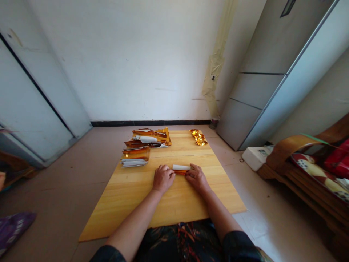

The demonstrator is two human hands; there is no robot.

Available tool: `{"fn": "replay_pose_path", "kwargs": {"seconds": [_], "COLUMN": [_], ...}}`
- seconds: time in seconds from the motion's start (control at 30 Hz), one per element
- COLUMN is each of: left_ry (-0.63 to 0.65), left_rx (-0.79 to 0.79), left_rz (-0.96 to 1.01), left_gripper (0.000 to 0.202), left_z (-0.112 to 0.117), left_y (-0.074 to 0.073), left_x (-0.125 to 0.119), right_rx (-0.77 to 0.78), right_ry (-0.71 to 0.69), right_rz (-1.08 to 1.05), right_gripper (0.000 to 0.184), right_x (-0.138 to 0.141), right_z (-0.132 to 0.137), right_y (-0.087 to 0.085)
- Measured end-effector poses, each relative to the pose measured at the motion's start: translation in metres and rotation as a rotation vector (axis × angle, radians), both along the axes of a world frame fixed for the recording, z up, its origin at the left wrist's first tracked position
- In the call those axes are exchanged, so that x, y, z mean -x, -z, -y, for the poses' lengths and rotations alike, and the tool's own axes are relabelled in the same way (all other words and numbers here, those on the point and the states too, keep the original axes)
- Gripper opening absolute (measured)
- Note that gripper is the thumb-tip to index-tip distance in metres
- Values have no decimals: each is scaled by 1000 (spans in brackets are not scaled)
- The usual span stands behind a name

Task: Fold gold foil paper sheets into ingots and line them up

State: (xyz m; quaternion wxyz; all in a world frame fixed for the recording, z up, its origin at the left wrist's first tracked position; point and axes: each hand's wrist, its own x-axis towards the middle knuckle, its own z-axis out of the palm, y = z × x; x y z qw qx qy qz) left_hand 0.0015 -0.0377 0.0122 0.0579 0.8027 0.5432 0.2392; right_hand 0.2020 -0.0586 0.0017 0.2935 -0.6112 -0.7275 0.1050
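Note:
A short white paper roll (181, 167) lies crosswise on the wooden board, with a strip of shiny orange-gold foil (180, 172) along its near side. My left hand (163, 178) is closed at the left end of the foil, fingers curled down onto it. At the other end, my right hand (196, 177) pinches the foil and the roll's right tip. The fingertips of both hands partly cover the ends. Several gold foil-wrapped twists (199, 137) lie at the board's far right.
On the board's (131, 203) far left lie stacked gold foil sheets (136, 153), a white roll (145, 139) and a white paper stack (134, 162). A wooden armchair (294, 153) and a white box (255, 158) stand right, below the fridge (245, 105). A purple bag (16, 229) lies left.

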Motion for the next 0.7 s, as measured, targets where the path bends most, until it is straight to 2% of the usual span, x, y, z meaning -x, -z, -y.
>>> {"fn": "replay_pose_path", "kwargs": {"seconds": [0.37,0.7], "left_ry": [-52,-149], "left_rx": [57,127], "left_rz": [-18,-14], "left_gripper": [25,20], "left_z": [-8,-16], "left_y": [5,2], "left_x": [1,-7], "right_rx": [-33,-12], "right_ry": [20,228], "right_rz": [9,35], "right_gripper": [17,10], "right_x": [-1,12], "right_z": [-11,-10], "right_y": [-3,-2]}}
